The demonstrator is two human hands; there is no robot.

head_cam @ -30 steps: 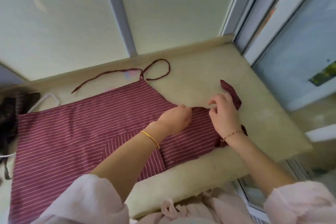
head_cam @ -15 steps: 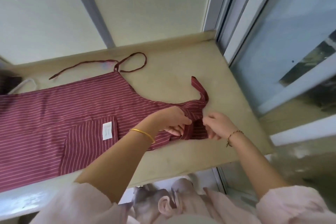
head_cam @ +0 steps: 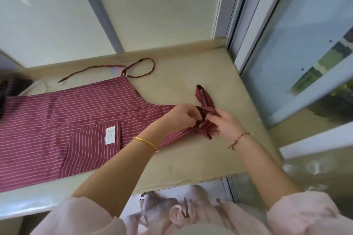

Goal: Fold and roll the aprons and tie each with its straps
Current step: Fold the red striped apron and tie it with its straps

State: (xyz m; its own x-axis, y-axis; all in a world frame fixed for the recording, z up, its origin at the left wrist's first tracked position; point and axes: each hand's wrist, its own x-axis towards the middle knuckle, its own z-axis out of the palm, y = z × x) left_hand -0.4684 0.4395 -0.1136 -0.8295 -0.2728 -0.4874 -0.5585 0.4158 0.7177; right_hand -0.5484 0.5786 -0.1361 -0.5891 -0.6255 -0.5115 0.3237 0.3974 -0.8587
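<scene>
both hands pinch apron [head_cam: 63, 120] bib end on table [head_cam: 181, 82]: left hand [head_cam: 183, 115], right hand [head_cam: 224, 124] gripping bunched neck strap [head_cam: 205, 101].

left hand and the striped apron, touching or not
Touching. The head view shows the left hand pinching the bunched bib end of the striped apron, fingers curled into the fabric.

Pale pink sleeves [head_cam: 80, 217] at lower frame; gold bangle [head_cam: 146, 143] on left wrist, thin, perhaps corded, bracelet [head_cam: 238, 139] on right.
</scene>
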